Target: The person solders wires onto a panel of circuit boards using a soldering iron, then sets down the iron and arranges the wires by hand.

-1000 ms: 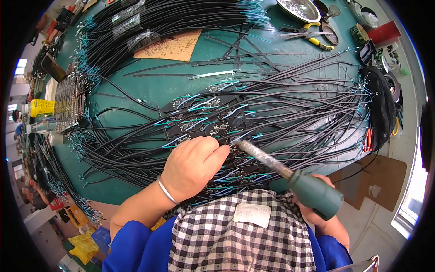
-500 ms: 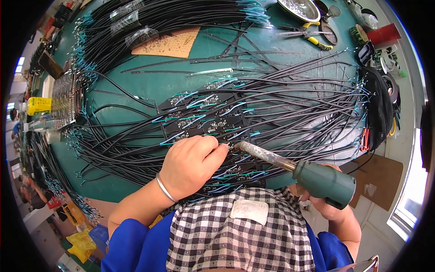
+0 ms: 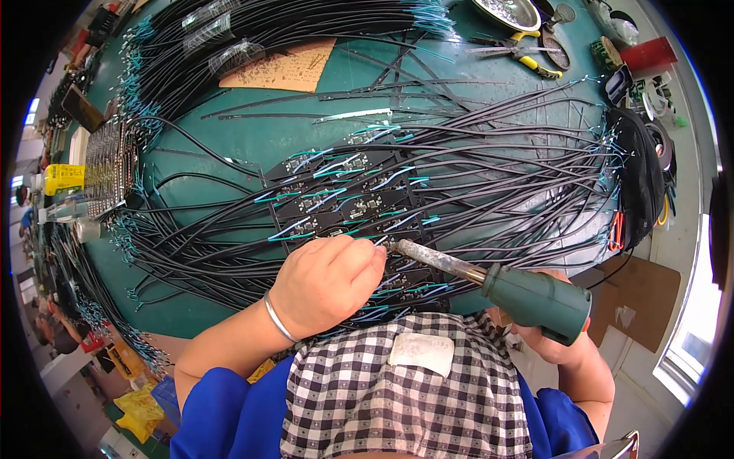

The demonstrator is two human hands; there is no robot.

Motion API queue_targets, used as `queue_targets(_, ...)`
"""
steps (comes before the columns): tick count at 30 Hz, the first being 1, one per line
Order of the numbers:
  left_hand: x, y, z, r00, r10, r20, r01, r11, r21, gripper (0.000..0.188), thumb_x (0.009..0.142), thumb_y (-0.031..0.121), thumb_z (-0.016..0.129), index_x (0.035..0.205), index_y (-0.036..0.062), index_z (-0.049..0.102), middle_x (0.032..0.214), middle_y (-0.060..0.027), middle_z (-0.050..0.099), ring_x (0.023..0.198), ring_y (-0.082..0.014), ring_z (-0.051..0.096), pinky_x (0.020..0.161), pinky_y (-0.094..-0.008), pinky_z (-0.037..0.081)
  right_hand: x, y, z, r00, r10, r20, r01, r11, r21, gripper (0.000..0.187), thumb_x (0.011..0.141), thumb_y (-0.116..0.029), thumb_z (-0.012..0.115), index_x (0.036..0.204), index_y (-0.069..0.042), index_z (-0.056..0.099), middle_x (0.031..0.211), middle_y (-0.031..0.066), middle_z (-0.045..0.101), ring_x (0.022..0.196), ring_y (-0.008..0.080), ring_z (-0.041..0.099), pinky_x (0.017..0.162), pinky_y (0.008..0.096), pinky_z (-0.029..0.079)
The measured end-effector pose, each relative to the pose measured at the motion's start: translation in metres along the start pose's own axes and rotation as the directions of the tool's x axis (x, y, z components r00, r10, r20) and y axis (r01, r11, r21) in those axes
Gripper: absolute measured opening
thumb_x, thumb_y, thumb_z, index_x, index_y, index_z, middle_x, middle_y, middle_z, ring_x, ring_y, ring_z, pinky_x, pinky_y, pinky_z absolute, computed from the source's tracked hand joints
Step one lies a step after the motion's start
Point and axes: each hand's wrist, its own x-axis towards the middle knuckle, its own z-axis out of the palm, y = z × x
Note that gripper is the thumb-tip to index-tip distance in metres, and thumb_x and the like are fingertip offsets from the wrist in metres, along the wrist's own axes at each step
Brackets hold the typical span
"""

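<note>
My right hand [image 3: 554,336] is wrapped round the thick green handle of a soldering iron [image 3: 535,302]. Its long, worn barrel slants up and left, bringing the tip down among black circuit boards [image 3: 367,205] at the middle of the bench. Just left of that tip, my left hand [image 3: 329,279] is closed in a pinch over the boards; whatever its fingertips hold is hidden beneath them. Black cables [image 3: 505,168] with blue and teal wire ends run from the boards to both sides.
A large bundle of black cables [image 3: 306,23] lies at the back over a piece of brown cardboard [image 3: 283,69]. Yellow-handled pliers [image 3: 527,57] and a metal bowl [image 3: 527,30] sit back right. At the left stand a pin-filled rack [image 3: 111,168] and a yellow-labelled bottle [image 3: 63,180].
The soldering iron and my right hand have shifted slightly left and up, the tip nearer my left fingertips. My left hand stays pinched in nearly the same place.
</note>
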Motion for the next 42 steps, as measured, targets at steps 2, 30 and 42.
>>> queue_targets(2, 0.0, 0.0, 0.0, 1.0, -0.005, 0.003, 0.005, 1.0, -0.005, 0.014, 0.074, 0.006, 0.063, 0.086, 0.0016, 0.061, 0.076, -0.0033, 0.05, 0.065, -0.016, 0.054, 0.054, -0.0271, 0.046, 0.004, -0.003, -0.002, 1.0, -0.023, 0.015, 0.024, 0.998, -0.054, 0.037, 0.063, -0.007, 0.068, 0.099, -0.005, 0.067, 0.103, 0.0119, 0.064, 0.092, 0.0279, 0.062, 0.084, 0.0356, 0.05)
queue_targets(30, 0.007, 0.0, 0.008, 0.999, -0.037, 0.004, 0.037, 0.999, 0.007, 0.014, 0.072, 0.007, 0.062, 0.084, 0.0013, 0.061, 0.074, -0.004, 0.048, 0.063, -0.0165, 0.054, 0.052, -0.0274, 0.046, -0.01, 0.008, -0.013, 0.967, 0.243, -0.073, -0.204, 0.915, 0.349, 0.033, 0.068, -0.003, 0.066, 0.101, 0.0, 0.067, 0.101, 0.015, 0.066, 0.097, 0.0315, 0.06, 0.087, 0.0425, 0.046)
queue_targets(42, 0.007, 0.002, 0.007, 0.999, -0.039, 0.011, 0.039, 0.999, 0.007, 0.013, 0.072, 0.007, 0.063, 0.084, 0.0014, 0.061, 0.073, -0.004, 0.048, 0.063, -0.0165, 0.053, 0.052, -0.0277, 0.046, -0.002, 0.004, -0.004, 0.975, 0.224, 0.001, -0.217, 0.944, 0.25, 0.033, 0.068, -0.005, 0.068, 0.101, -0.005, 0.067, 0.101, 0.0115, 0.066, 0.095, 0.0292, 0.061, 0.087, 0.0388, 0.048)
